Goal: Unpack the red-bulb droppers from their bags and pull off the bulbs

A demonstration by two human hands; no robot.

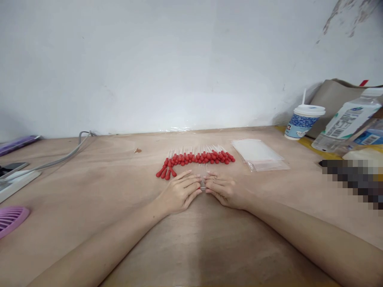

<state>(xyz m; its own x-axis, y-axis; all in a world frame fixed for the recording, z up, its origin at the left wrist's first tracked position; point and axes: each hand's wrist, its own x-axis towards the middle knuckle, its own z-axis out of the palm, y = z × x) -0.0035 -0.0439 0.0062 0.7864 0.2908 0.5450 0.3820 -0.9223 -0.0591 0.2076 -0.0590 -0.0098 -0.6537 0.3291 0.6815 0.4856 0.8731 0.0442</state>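
Note:
My left hand (184,190) and my right hand (226,190) meet low over the table, fingertips almost touching. Their fingers close on the two sides of what looks like a small clear plastic bag (203,185). Thin clear tubes show faintly just beyond the fingertips, and a speck of red peeks out by my left thumb. Most of what lies between the hands is covered by the fingers. Just past them is a row of glass droppers with red rubber bulbs (197,157), tips toward the wall. Several more red bulbs (166,173) fan out beside my left fingers.
A stack of clear zip bags (259,154) lies right of the droppers. Farther right stand a lidded paper cup (303,122) with a straw and a plastic bottle (344,119). At left are a grey cable (62,156) and a pink slatted object (12,220). A white wall (179,67) borders the table.

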